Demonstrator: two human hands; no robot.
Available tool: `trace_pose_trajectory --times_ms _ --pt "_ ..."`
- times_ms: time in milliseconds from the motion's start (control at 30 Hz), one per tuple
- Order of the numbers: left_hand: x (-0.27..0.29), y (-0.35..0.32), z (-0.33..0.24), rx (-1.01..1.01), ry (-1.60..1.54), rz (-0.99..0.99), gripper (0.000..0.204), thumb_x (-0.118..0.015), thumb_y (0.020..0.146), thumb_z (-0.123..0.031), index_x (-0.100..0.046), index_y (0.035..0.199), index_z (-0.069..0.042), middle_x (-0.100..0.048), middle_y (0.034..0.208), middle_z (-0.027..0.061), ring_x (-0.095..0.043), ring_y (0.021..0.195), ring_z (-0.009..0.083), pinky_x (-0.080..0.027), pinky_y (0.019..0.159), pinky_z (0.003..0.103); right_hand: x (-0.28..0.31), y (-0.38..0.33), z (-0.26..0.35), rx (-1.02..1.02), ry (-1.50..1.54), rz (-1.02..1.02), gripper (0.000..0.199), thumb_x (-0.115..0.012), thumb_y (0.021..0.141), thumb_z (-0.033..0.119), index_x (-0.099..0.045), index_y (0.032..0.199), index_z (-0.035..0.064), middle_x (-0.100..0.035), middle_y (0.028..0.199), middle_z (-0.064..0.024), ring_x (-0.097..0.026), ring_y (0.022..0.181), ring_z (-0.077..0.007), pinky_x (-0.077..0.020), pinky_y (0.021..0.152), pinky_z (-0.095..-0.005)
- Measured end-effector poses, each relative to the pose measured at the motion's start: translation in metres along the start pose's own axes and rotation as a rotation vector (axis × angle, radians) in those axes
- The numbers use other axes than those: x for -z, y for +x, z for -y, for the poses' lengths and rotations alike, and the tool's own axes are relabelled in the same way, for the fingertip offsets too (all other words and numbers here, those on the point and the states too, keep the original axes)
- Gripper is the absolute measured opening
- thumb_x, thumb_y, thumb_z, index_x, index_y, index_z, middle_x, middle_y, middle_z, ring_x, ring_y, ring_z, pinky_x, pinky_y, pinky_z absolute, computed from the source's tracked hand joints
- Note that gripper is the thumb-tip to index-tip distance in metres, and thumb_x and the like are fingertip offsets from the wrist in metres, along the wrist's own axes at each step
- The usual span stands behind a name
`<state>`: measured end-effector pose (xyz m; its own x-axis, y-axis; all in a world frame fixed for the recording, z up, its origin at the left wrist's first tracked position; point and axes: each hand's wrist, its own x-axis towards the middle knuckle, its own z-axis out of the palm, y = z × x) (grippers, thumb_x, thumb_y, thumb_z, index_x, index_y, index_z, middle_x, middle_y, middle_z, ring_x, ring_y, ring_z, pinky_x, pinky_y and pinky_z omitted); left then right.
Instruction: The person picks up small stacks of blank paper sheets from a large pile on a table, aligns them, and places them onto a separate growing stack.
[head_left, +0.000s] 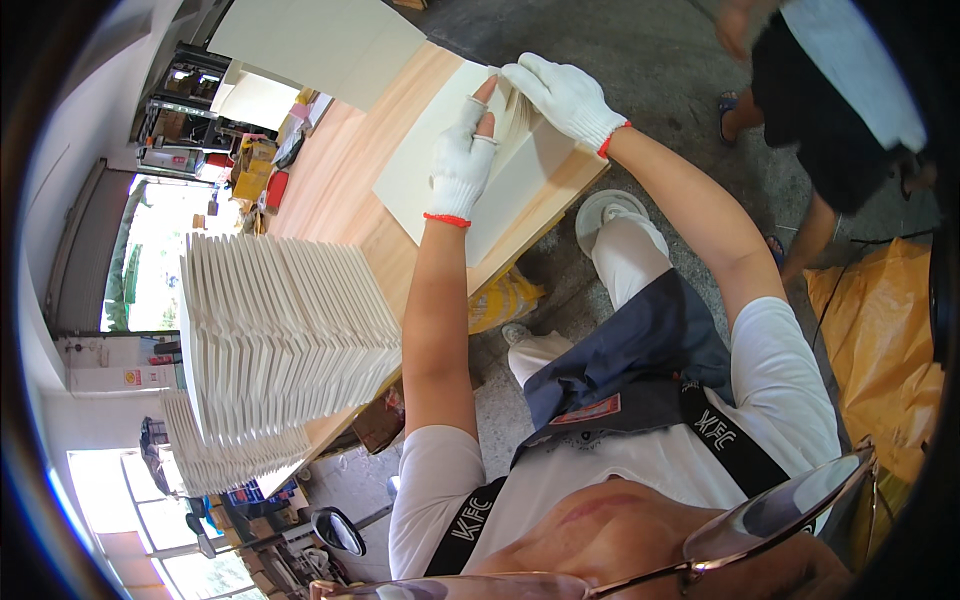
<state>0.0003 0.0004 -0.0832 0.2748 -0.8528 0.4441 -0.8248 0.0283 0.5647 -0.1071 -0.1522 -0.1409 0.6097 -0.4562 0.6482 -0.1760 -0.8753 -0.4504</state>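
Observation:
A stack of cream-white sheets [415, 165] lies on the wooden table, its far right corner bent up into a curled fan. My left hand [462, 155], in a white knitted glove with two bare fingertips, rests on the top sheet with its fingers stretched toward the curled edges. My right hand [568, 98], fully gloved in white with a red cuff, bends its fingers over the lifted sheet edges from the right. The fingertips of both hands come close together there. How many sheets the right hand grips is hidden.
A tall pile of folded white sheets [290, 330] stands at the left on the wooden table [330, 170]. More large sheets [320, 40] lie at the far end. Another person [825, 100] is at the upper right, near an orange sack [880, 340]. A yellow bag [505, 298] sits below the table edge.

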Motion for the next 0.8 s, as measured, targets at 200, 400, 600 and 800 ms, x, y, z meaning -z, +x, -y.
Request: trace_pose_trajectory --times_ms 200,400,600,800 --pt "-0.002 0.003 0.003 0.208 0.053 0.114 0.031 -0.066 0.089 -0.022 -0.064 0.118 -0.016 -0.065 0.084 0.0100 -0.064 0.075 0.0183 -0.049 0.070 0.032 0.002 -0.002 -0.001 0.128 -0.191 0.019 0.040 -0.053 0.089 0.008 -0.051 0.128 0.0169 -0.055 0.116 -0.0077 -0.064 0.084 -0.0295 -0.0535 0.070 -0.0403" --pt "-0.006 0.001 0.007 0.255 0.001 0.096 0.039 -0.077 0.080 -0.023 -0.065 0.116 -0.016 -0.056 0.070 0.0039 -0.050 0.059 0.0117 -0.045 0.059 0.029 0.000 -0.003 -0.002 0.049 -0.128 0.038 0.038 -0.050 0.092 0.013 -0.052 0.129 0.0212 -0.055 0.113 -0.0057 -0.064 0.086 -0.0282 -0.0523 0.072 -0.0405" --pt "-0.004 0.002 0.015 0.085 -0.069 0.043 0.041 -0.072 0.084 -0.017 -0.062 0.123 -0.013 -0.059 0.081 0.0052 -0.051 0.071 0.0153 -0.046 0.070 0.027 0.005 0.001 -0.004 -0.123 0.152 0.153 0.030 -0.044 0.098 0.030 -0.056 0.124 0.0202 -0.058 0.105 -0.0071 -0.064 0.086 -0.0280 -0.0495 0.071 -0.0417" --pt "-0.004 -0.001 -0.005 0.061 -0.045 -0.087 0.030 -0.055 0.094 -0.011 -0.063 0.123 -0.011 -0.062 0.092 0.0055 -0.056 0.079 0.0130 -0.047 0.075 0.027 0.049 -0.004 0.008 -0.187 -0.176 0.271 0.039 -0.052 0.092 0.051 -0.061 0.088 0.0132 -0.064 0.073 -0.0100 -0.064 0.073 -0.0308 -0.0494 0.067 -0.0427"
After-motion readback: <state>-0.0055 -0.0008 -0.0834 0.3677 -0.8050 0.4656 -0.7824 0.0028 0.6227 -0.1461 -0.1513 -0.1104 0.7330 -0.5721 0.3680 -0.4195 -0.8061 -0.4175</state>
